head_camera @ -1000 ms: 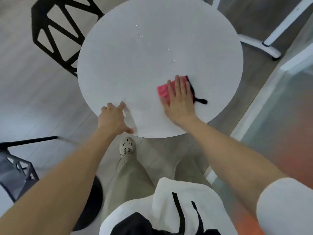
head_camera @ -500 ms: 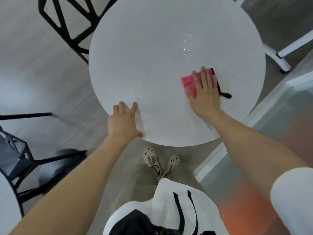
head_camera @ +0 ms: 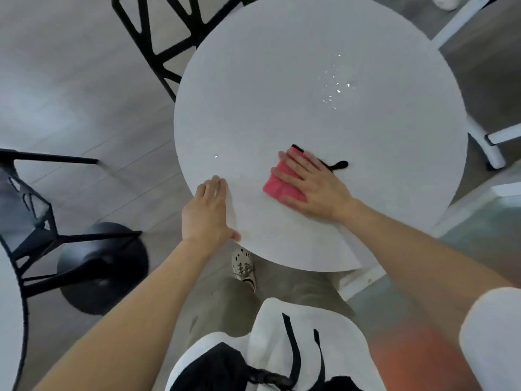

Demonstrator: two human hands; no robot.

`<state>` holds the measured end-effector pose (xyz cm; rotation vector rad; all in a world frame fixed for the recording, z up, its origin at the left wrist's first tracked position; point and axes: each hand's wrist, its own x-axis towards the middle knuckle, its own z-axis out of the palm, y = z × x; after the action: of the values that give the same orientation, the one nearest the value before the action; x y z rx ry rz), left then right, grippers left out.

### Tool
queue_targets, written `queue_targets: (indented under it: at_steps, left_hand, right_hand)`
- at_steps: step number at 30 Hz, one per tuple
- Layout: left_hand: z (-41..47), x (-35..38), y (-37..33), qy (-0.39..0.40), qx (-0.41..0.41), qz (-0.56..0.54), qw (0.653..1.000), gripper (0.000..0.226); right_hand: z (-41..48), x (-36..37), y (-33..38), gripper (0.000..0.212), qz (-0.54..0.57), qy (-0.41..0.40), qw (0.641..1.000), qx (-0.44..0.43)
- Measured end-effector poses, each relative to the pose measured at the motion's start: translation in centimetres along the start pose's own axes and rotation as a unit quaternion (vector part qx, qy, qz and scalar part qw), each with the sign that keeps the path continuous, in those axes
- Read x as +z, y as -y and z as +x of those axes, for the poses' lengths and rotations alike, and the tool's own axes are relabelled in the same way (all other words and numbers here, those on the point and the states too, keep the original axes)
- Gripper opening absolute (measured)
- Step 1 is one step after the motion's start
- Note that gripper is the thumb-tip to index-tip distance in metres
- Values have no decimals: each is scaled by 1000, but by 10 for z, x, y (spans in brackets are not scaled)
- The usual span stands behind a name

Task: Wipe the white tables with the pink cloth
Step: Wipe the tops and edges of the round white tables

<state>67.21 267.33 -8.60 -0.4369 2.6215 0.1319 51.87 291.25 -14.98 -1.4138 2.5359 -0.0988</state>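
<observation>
A round white table (head_camera: 310,66) fills the upper middle of the head view. On its near part lies a folded pink cloth (head_camera: 277,186) with a black edge and loop. My right hand (head_camera: 313,183) presses flat on the cloth, fingers straight and pointing left. My left hand (head_camera: 208,211) rests flat on the table's near-left rim, thumb along the edge. A patch of water droplets (head_camera: 337,90) glistens on the far right of the tabletop.
A black frame chair (head_camera: 158,32) stands behind the table at upper left. Another black chair (head_camera: 25,204) and a round black table base (head_camera: 101,266) sit at left, beside a second white table's edge (head_camera: 8,320). White furniture legs (head_camera: 485,145) stand at right.
My right hand has slid the pink cloth left and toward the table's near edge, turning its fingers leftward. My left hand stays on the rim. The view has shifted left.
</observation>
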Motion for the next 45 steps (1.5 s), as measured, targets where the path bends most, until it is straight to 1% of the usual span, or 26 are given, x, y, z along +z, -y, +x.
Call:
queue_targets:
  at_steps: [2, 4, 6, 7, 8, 10, 11, 13, 17, 20, 21, 22, 23, 24, 26, 27, 28, 29, 32, 33, 34, 36, 38, 39, 42, 45]
  left_hand:
    - [-1, 3, 0, 2, -10, -27, 1000, 147]
    - [2, 5, -2, 8, -20, -42, 999, 148]
    - [3, 8, -3, 9, -36, -41, 998, 149]
    - [3, 9, -5, 3, -52, -38, 998, 150]
    - [2, 11, -6, -5, -75, -33, 997, 152]
    - [-1, 10, -7, -9, -127, -36, 991, 162]
    - [-3, 10, -6, -4, -147, -48, 988, 168]
    - [-2, 6, -5, 9, -173, -70, 983, 172]
    - [1, 4, -7, 18, -172, -89, 981, 172]
    - [-1, 6, -9, 18, -179, -108, 978, 173]
    - [-1, 7, -9, 16, -182, -116, 976, 174]
    - [-1, 7, -9, 15, -184, -121, 975, 175]
    - [0, 7, -8, 13, -182, -123, 975, 175]
    - [0, 8, -8, 13, -179, -124, 976, 176]
    - [0, 8, -9, 13, -178, -130, 975, 175]
    - [-1, 8, -9, 12, -177, -134, 975, 175]
    - [-1, 8, -10, 11, -175, -138, 975, 175]
    - [0, 8, -9, 10, -174, -140, 975, 174]
    - [-1, 11, -6, 9, -163, -143, 976, 173]
    - [-1, 12, -4, 7, -163, -147, 976, 173]
    - [-1, 13, -3, 7, -165, -150, 975, 173]
    - [0, 15, 0, 7, -159, -150, 976, 174]
    - [1, 16, 2, 7, -156, -145, 977, 175]
    - [1, 16, 3, 8, -153, -142, 978, 174]
    - [0, 17, 8, 1, -136, -140, 981, 172]
    - [-1, 21, 12, -11, -122, -150, 981, 173]
  right_hand:
    - [45, -11, -29, 72, -1, -13, 997, 74]
    - [90, -14, -28, 76, -13, -33, 988, 153]
    - [111, -11, -1, 83, -4, -45, 983, 178]
    - [107, -8, 19, 87, -4, -41, 987, 158]
    - [96, -5, 38, 88, -15, -34, 994, 106]
    - [59, 3, 55, 85, -22, 1, 999, -48]
    - [42, 5, 52, 83, -14, 20, 993, -120]
    - [27, 9, 33, 77, -1, 34, 974, -223]
    - [50, 10, 11, 68, -4, 32, 928, -372]
    - [64, 11, 15, 70, -19, 64, 899, -432]
    - [75, 11, 10, 71, -28, 68, 897, -437]
    - [93, 8, 4, 71, -31, 56, 905, -420]
    - [116, 2, 0, 70, -28, 32, 926, -376]
    - [144, -5, -5, 70, -22, 3, 952, -304]
    - [195, -24, -8, 72, -6, -2, 991, -135]
    - [215, -30, -9, 73, 2, 7, 997, -76]
    - [228, -32, -10, 75, 6, 16, 998, -54]
    - [236, -34, -14, 75, 1, 23, 998, -66]
    - [242, -42, -51, 75, -46, 30, 980, -190]
    - [242, -45, -62, 75, -60, 31, 974, -215]
    - [241, -47, -66, 75, -70, 24, 974, -216]
    - [231, -41, -48, 77, -63, 1, 986, -155]
    - [200, -21, 2, 80, -34, -26, 997, -65]
    - [179, -10, 31, 79, -20, -32, 998, -52]
    - [116, 12, 85, 71, -13, -14, 990, -137]
    - [113, 11, 81, 74, -25, -7, 971, -236]
